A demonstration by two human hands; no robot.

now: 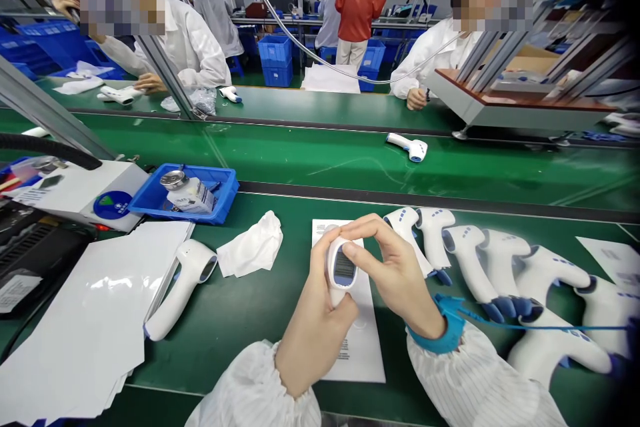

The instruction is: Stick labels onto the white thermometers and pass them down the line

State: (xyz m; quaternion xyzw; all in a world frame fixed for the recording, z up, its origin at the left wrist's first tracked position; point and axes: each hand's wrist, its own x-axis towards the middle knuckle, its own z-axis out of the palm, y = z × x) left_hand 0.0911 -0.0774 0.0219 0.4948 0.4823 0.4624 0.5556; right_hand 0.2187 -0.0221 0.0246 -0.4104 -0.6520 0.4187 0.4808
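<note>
My left hand (314, 328) is wrapped round the handle of a white infrared thermometer (344, 269), holding it upright with its small grey screen facing me. My right hand (395, 268), with a blue strap on its wrist, grips the thermometer's head: the thumb presses beside the screen and the fingers reach over the top. Under both hands lies a printed sheet (367, 353). Several more white-and-blue thermometers (470, 260) lie close together to the right. Another thermometer (183, 290) rests on the left, against a stack of white sheets (90, 307).
A crumpled white cloth (254, 245) lies left of my hands. Behind it, a blue tray (224, 215) holds a metal-capped bottle (193, 196). Across the bench runs a green conveyor belt (300, 155) carrying one thermometer (409, 147). Co-workers in white sit opposite. A metal post (165, 73) slants upward.
</note>
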